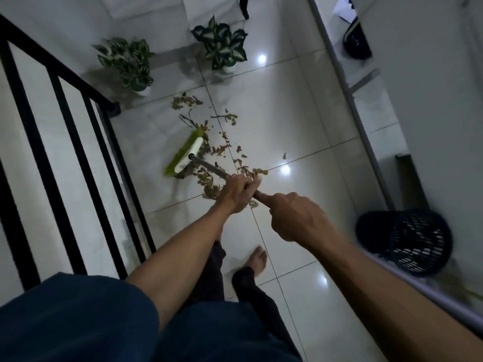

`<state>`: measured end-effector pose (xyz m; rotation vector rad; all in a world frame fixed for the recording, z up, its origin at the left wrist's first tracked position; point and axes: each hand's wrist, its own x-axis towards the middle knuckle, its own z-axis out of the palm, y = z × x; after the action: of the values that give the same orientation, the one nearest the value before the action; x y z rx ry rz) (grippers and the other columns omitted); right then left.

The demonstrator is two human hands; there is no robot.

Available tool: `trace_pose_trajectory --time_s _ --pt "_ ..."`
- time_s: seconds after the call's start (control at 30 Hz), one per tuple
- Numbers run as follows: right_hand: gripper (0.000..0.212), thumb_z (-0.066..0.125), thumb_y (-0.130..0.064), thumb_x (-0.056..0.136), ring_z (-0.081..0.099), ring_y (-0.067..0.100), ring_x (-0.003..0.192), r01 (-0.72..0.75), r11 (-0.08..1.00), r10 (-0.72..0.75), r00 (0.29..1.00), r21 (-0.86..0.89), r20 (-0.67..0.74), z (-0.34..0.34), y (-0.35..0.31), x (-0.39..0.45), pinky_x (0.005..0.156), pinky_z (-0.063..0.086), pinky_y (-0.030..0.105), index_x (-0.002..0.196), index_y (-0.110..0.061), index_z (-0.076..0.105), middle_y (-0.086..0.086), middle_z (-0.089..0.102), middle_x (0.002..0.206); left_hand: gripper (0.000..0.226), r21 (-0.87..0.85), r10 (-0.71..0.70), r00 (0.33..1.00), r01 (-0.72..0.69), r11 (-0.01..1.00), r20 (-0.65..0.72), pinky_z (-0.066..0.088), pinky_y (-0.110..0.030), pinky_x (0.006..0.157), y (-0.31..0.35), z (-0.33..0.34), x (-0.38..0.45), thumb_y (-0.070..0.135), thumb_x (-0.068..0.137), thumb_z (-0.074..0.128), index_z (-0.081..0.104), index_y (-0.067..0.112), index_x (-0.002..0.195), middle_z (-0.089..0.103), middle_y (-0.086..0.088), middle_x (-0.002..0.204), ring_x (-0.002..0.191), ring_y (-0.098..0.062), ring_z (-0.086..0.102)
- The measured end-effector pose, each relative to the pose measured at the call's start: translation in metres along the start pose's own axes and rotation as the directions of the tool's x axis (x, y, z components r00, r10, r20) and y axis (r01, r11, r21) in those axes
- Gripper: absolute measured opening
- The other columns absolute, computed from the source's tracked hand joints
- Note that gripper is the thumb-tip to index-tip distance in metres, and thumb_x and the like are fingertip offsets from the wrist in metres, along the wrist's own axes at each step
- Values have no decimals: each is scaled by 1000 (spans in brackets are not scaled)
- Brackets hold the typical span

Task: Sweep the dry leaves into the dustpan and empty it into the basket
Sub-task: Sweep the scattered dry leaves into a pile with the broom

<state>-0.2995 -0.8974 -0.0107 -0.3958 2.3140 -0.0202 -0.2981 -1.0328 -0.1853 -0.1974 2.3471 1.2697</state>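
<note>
Broom handle (209, 167) being gripped by closed left hand (236, 193) and closed right hand (295, 218) just behind it, green-bristled broom head (187, 154) being held ahead-left of both, dry leaves (219, 150) lying scattered beyond the left hand, black basket (415, 241) standing right of the right hand.

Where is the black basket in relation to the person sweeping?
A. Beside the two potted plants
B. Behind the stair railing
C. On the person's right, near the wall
C: the black basket stands at the right side, away from the plants and the railing.
</note>
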Motion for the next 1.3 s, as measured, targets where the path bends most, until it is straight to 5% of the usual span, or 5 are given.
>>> trace_pose_trajectory --time_s 0.2,0.43,0.7,0.93,1.3 --pt "69 47 -7 103 50 11 53 -57 991 62 997 117 -35 -10 -6 27 43 39 27 160 -44 34 -2 63 79 53 120 70 996 -77 990 62 37 -42 89 1 -38 34 63 96 28 52 31 62 54 -3 86 94 -20 48" --pt "79 51 -1 98 67 18 74 -34 956 55 997 290 -62 -26 -21 124 76 63 42 159 -47 31 -1 69 106 59 211 143 984 -164 964 111 47 -34 64 -22 -96 130 56 99 35 51 21 56 55 -5 58 50 -16 50" --pt "68 47 0 92 66 24 75 -70 932 93 995 354 -48 -9 -47 227 75 63 46 151 -32 48 4 69 98 68 321 146 982 -177 930 120 30 -26 52 -85 -122 212 54 98 38 55 2 57 51 -10 52 43 -14 41" --pt "79 46 3 95 69 27 79 -94 946 102 995 310 -13 9 -40 169 72 63 45 159 -42 33 6 67 104 53 118 132 979 -151 981 157 38 -23 54 -80 -78 165 47 99 44 53 21 53 57 -4 53 41 -12 49" --pt "70 44 -19 111 47 11 51 -253 911 230 967 326 108 -10 -27 -8 45 34 23 161 -53 11 -11 46 67 61 206 165 973 -196 959 159 17 -48 114 5 -22 30 63 93 28 56 19 62 61 -3 82 91 -14 53"
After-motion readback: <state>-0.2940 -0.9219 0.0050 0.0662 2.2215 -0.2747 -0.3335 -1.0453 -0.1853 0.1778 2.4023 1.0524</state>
